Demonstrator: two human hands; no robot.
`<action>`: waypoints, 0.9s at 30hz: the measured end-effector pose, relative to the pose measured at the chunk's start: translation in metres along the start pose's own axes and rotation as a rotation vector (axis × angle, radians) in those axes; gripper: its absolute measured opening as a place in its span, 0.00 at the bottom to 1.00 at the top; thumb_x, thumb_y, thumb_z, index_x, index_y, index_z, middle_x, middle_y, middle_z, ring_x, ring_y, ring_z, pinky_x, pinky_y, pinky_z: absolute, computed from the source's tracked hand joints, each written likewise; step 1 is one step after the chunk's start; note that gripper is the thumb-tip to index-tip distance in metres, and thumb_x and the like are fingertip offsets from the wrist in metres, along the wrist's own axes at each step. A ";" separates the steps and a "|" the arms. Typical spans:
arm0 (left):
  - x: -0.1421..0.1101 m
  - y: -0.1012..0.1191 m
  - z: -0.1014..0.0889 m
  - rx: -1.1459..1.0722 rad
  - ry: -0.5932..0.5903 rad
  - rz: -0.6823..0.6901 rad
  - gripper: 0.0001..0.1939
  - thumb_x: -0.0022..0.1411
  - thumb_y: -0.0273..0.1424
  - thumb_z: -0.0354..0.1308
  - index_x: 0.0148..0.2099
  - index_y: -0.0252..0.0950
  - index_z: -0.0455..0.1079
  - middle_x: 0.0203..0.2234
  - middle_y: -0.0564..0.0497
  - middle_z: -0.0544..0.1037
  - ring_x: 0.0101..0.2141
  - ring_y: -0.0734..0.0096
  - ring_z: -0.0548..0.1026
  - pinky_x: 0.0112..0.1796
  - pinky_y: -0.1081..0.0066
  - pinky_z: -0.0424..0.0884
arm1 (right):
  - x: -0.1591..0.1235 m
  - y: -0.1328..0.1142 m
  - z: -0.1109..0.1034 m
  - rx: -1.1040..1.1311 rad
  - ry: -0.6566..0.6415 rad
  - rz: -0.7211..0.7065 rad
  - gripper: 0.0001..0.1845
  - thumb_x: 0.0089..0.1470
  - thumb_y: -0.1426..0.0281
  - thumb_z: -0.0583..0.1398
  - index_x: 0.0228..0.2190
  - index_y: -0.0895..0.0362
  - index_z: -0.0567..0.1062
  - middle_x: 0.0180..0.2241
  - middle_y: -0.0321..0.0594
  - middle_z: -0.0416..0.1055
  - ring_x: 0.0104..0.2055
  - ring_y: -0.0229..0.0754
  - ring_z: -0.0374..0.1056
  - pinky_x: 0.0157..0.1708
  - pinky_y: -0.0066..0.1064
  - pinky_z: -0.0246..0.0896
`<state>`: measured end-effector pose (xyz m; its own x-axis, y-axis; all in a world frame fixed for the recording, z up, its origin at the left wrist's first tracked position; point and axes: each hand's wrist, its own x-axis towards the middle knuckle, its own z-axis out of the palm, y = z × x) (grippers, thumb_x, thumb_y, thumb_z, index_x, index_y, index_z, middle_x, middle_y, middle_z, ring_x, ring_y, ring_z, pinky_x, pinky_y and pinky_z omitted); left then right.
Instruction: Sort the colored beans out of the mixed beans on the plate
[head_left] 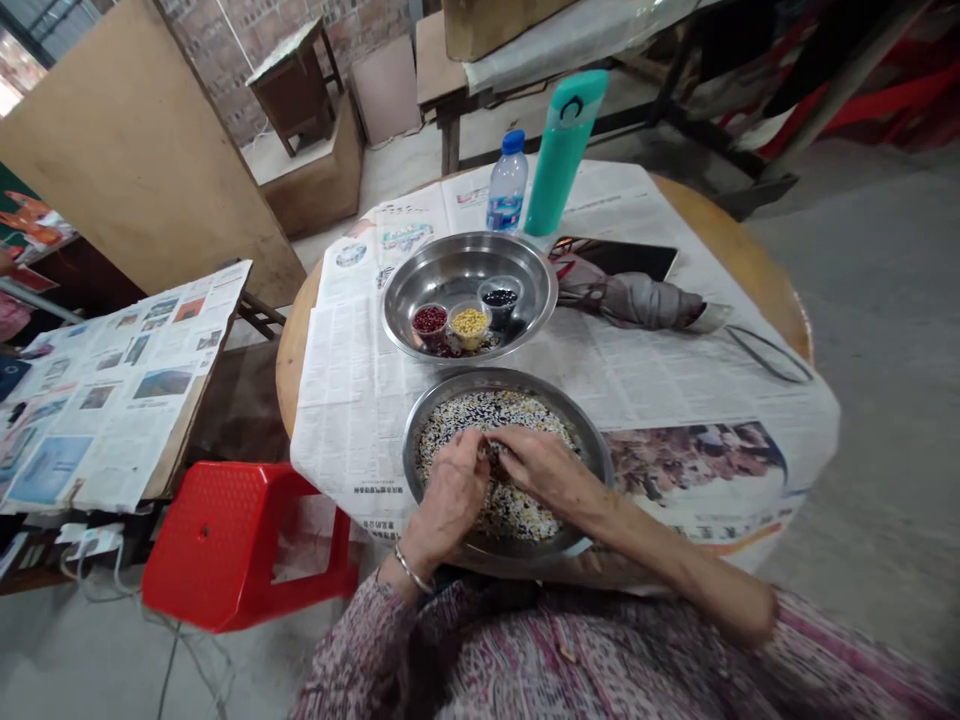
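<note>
Both my hands meet over the near steel bowl, which holds a mix of white, black and yellow grains. My left hand is closed, its thumb and fingers pinched together. My right hand is closed too, with curled fingertips close to the left ones. Whatever lies between the fingers is hidden or too small to name. Just beyond stands a second steel bowl. Inside it are clear cups: one of dark red beans, one of yellow beans or kernels, one of black beans.
Newspaper covers the round table. At its back stand a water bottle and a teal flask. A folded umbrella lies at the right beside a dark flat device. A red stool is at the left.
</note>
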<state>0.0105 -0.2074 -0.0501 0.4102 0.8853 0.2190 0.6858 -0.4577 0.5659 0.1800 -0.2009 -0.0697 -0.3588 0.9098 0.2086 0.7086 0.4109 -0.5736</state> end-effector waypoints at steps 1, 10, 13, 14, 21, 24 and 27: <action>0.007 -0.001 -0.001 -0.010 0.034 0.004 0.16 0.62 0.15 0.51 0.46 0.40 0.63 0.37 0.51 0.74 0.39 0.64 0.76 0.43 0.65 0.75 | 0.006 0.001 -0.005 -0.032 0.021 -0.008 0.18 0.59 0.77 0.52 0.46 0.57 0.77 0.44 0.48 0.78 0.46 0.47 0.74 0.49 0.40 0.69; 0.038 -0.012 0.000 0.237 -0.004 -0.122 0.36 0.48 0.30 0.75 0.56 0.38 0.63 0.55 0.37 0.67 0.53 0.42 0.69 0.47 0.46 0.74 | 0.018 0.009 -0.019 -0.378 0.029 0.042 0.19 0.56 0.79 0.53 0.47 0.61 0.75 0.46 0.55 0.75 0.48 0.53 0.68 0.42 0.39 0.68; 0.041 -0.013 0.010 0.177 -0.053 -0.094 0.24 0.53 0.24 0.69 0.51 0.37 0.67 0.48 0.41 0.71 0.48 0.51 0.72 0.48 0.52 0.74 | 0.017 0.012 -0.010 -0.280 -0.006 0.073 0.17 0.55 0.78 0.53 0.43 0.61 0.76 0.41 0.52 0.75 0.44 0.49 0.71 0.44 0.37 0.68; 0.040 -0.013 0.012 0.143 -0.065 -0.068 0.18 0.56 0.21 0.65 0.48 0.37 0.68 0.45 0.43 0.72 0.46 0.55 0.73 0.49 0.55 0.74 | 0.016 0.013 -0.009 -0.233 -0.011 0.076 0.16 0.55 0.78 0.53 0.42 0.60 0.76 0.40 0.50 0.76 0.43 0.48 0.72 0.45 0.37 0.68; 0.012 0.001 0.009 -0.020 -0.089 -0.001 0.11 0.61 0.17 0.57 0.43 0.37 0.70 0.36 0.49 0.76 0.42 0.63 0.75 0.50 0.61 0.74 | -0.026 0.008 -0.020 -0.048 0.061 -0.031 0.17 0.57 0.77 0.52 0.41 0.55 0.78 0.42 0.44 0.80 0.46 0.46 0.75 0.50 0.39 0.69; -0.008 0.020 0.000 -0.054 -0.189 -0.007 0.09 0.64 0.22 0.58 0.45 0.37 0.70 0.40 0.49 0.75 0.43 0.63 0.74 0.50 0.61 0.75 | -0.044 0.008 -0.019 -0.060 0.215 -0.018 0.20 0.56 0.79 0.51 0.43 0.54 0.78 0.45 0.44 0.79 0.50 0.47 0.74 0.53 0.43 0.70; -0.022 0.039 -0.007 0.000 -0.336 0.038 0.11 0.66 0.25 0.59 0.50 0.38 0.69 0.47 0.48 0.72 0.48 0.62 0.72 0.52 0.61 0.74 | -0.051 0.011 -0.012 -0.050 0.384 -0.015 0.19 0.57 0.79 0.52 0.43 0.55 0.78 0.45 0.46 0.78 0.49 0.47 0.74 0.51 0.43 0.72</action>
<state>0.0239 -0.2442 -0.0269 0.6109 0.7910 -0.0341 0.6662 -0.4903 0.5620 0.2138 -0.2422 -0.0773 -0.1219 0.8552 0.5037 0.7374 0.4178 -0.5308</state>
